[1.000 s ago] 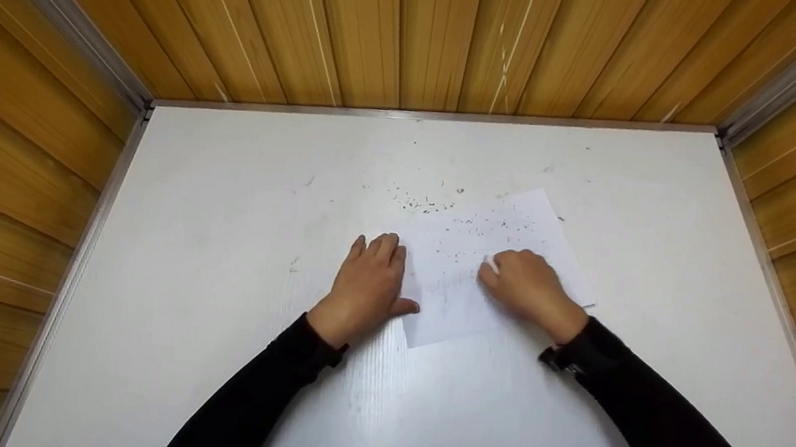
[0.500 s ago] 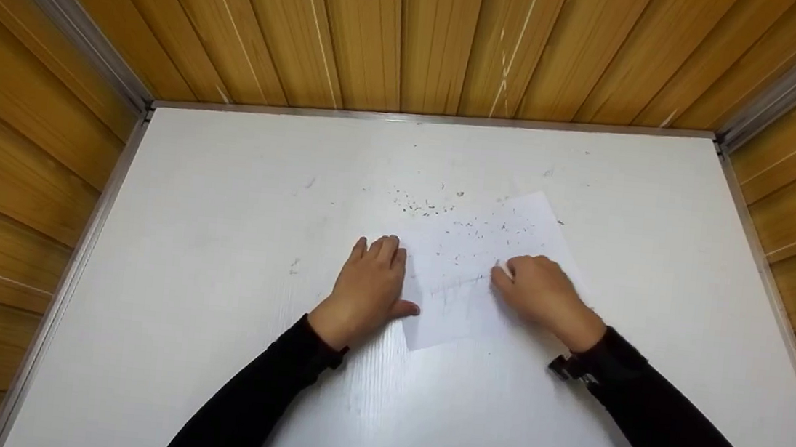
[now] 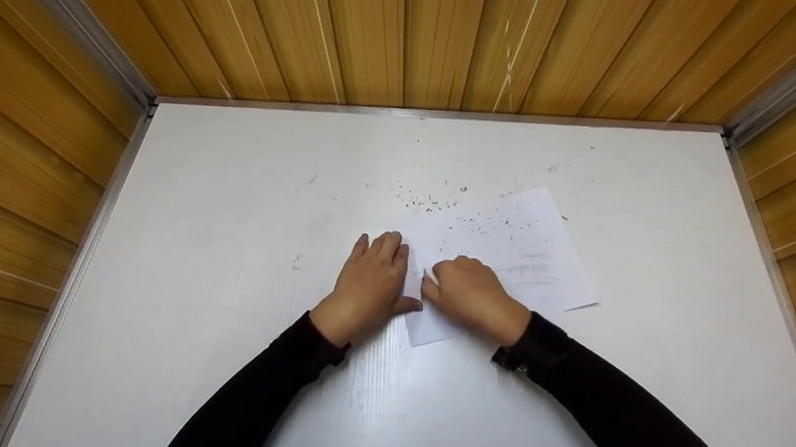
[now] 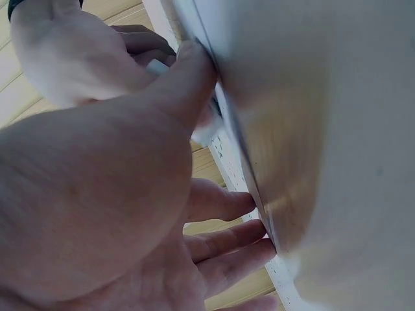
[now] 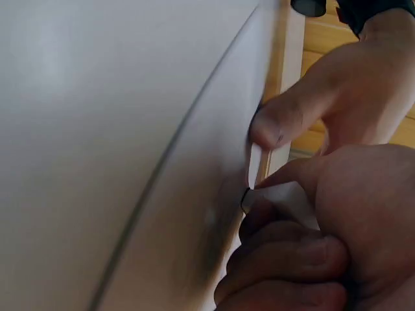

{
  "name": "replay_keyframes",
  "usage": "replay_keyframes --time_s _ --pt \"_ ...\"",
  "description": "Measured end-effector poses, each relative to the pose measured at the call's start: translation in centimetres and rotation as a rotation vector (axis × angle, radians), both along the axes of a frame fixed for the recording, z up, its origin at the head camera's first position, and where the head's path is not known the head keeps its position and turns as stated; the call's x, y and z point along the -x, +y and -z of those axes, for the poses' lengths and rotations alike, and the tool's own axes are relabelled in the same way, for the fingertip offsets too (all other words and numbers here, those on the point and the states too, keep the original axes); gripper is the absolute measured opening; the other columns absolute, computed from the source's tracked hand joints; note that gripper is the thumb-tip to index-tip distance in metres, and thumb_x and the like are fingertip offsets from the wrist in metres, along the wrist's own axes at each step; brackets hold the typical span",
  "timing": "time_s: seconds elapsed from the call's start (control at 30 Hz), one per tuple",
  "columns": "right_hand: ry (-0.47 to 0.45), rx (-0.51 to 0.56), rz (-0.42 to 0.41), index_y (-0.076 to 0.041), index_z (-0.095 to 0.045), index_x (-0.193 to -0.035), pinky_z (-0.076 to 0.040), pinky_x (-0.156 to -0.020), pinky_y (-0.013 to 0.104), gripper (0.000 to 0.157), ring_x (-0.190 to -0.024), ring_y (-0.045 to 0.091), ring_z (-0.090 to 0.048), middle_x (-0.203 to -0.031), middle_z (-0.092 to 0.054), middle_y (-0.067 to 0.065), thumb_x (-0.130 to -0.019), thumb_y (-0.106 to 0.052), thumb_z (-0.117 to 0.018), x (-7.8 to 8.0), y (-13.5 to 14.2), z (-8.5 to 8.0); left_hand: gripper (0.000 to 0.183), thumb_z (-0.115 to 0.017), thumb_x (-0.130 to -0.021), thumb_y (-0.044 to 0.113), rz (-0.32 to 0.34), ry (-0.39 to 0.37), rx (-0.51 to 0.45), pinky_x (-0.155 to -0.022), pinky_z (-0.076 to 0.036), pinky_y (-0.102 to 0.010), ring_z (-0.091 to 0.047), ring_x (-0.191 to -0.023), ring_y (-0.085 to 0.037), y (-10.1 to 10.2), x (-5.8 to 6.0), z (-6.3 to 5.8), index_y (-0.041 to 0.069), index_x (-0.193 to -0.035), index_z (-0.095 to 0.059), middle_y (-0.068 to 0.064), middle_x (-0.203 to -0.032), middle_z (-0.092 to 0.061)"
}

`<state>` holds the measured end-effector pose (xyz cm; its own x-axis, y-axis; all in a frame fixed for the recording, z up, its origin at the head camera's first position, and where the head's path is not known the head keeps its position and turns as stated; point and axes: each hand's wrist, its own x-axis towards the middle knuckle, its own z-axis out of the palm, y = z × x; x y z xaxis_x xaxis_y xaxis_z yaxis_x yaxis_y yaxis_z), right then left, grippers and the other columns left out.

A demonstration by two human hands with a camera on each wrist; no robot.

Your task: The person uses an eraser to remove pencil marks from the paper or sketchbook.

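Observation:
A white sheet of paper lies tilted on the table, bearing faint grey pencil marks right of centre. My left hand rests with extended fingers along the paper's left edge, thumb on the sheet. Close to that thumb, my right hand pinches a small white eraser between thumb and curled fingers, down at the paper. Most of the eraser is covered by the fingers. The left wrist view shows the left thumb pressing at the sheet, with the right hand just behind it.
Dark crumbs are scattered over the paper's upper part and the white table beyond it. Faint smudges mark the table to the left. Wood-patterned walls close off the back and both sides.
From the paper's right part, my right hand has slid left across the sheet to near the left thumb. Grey marks at the right are now uncovered. The left hand stays put.

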<state>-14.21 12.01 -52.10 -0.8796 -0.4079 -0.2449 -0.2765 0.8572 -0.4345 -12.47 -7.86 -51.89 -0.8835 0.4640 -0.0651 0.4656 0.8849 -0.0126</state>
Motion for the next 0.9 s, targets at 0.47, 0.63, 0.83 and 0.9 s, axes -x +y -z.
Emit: replay_keyframes --time_s 0.47,0.63,0.83,0.9 --pt "-0.058 -0.095 0.304 0.002 -0.070 -0.095 -0.045 -0.073 0.042 0.050 -0.085 0.034 -0.057 -0.090 -0.065 0.021 -0.110 -0.038 -0.044 1.9 16.0 -0.8 0.105 -0.075 -0.091 0.073 -0.012 -0.068 0.001 -0.132 -0.038 -0.058 -0.049 -0.156 -0.036 0.0 0.1 -0.2 -0.004 -0.158 -0.053 -0.020 -0.164 -0.049" --pt "-0.047 -0.060 0.289 -0.004 -0.065 -0.087 -0.044 -0.073 0.040 0.047 -0.082 0.031 -0.057 -0.085 -0.062 0.015 -0.112 -0.038 -0.044 1.7 13.9 -1.0 0.106 -0.074 -0.092 0.072 -0.007 -0.097 -0.005 -0.134 -0.035 -0.060 -0.047 -0.158 -0.038 0.0 0.2 -0.3 -0.005 -0.160 -0.050 -0.022 -0.166 -0.047" --pt "-0.097 -0.006 0.169 -0.010 -0.065 -0.085 -0.051 -0.078 0.044 0.044 -0.081 0.027 -0.060 -0.080 -0.059 0.008 -0.113 -0.040 -0.050 0.9 5.7 -1.6 0.105 -0.075 -0.091 0.074 -0.004 -0.074 0.005 -0.132 -0.037 -0.059 -0.050 -0.155 -0.037 0.1 0.2 -0.3 -0.004 -0.158 -0.053 -0.021 -0.163 -0.050" --pt "-0.086 -0.005 0.106 -0.008 -0.070 -0.089 -0.055 -0.083 0.048 0.044 -0.086 0.029 -0.063 -0.085 -0.066 0.010 -0.112 -0.041 -0.052 0.7 2.7 -1.8 0.104 -0.076 -0.090 0.074 0.000 -0.052 -0.010 -0.131 -0.039 -0.060 -0.052 -0.153 -0.037 0.1 0.2 -0.2 -0.003 -0.155 -0.055 -0.020 -0.161 -0.052"
